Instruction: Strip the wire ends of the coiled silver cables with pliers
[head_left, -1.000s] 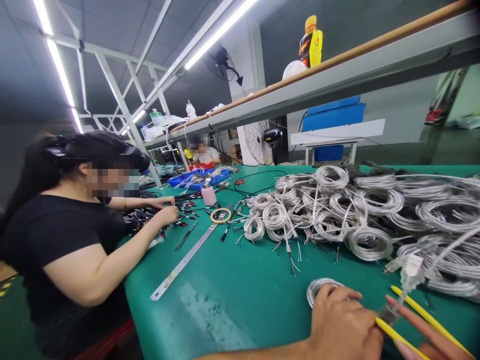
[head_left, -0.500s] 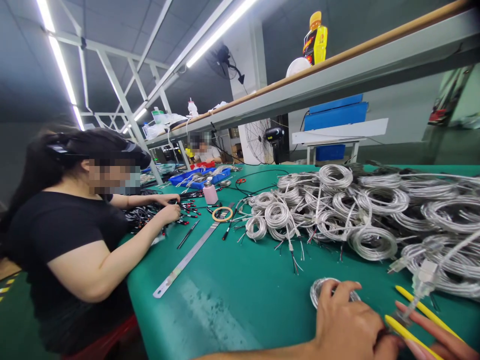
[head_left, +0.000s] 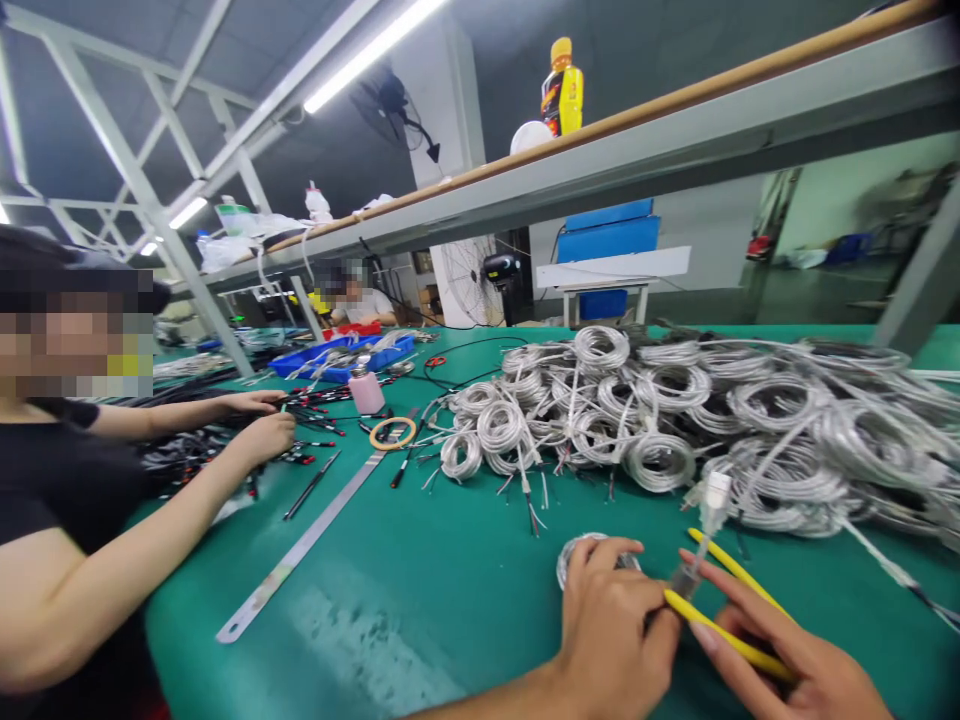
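Observation:
At the lower right, my left hand [head_left: 619, 620] is closed, its fingers curled over a small coil of clear-jacketed cable [head_left: 571, 562] on the green table. My right hand [head_left: 780, 640] holds a tool with two yellow arms [head_left: 739, 635]; its working end is hidden in the palm, so I cannot tell its kind. The thumb and index finger of that hand are at a clear sleeve [head_left: 684, 578] on the cable, close to my left fingertips. From there a short lead rises to a pale plug [head_left: 716, 495].
Coiled clear cables [head_left: 600, 420] are heaped behind my hands. A steel ruler [head_left: 300, 550], tape ring [head_left: 392, 433] and pink bottle [head_left: 366, 390] lie left of centre. A co-worker's hands [head_left: 266, 430] handle black leads at left. Overhead runs a shelf [head_left: 675, 120].
The view has swung to the right, so everything sits further left. My hands keep nearly the same pose around the cable and the yellow-armed tool.

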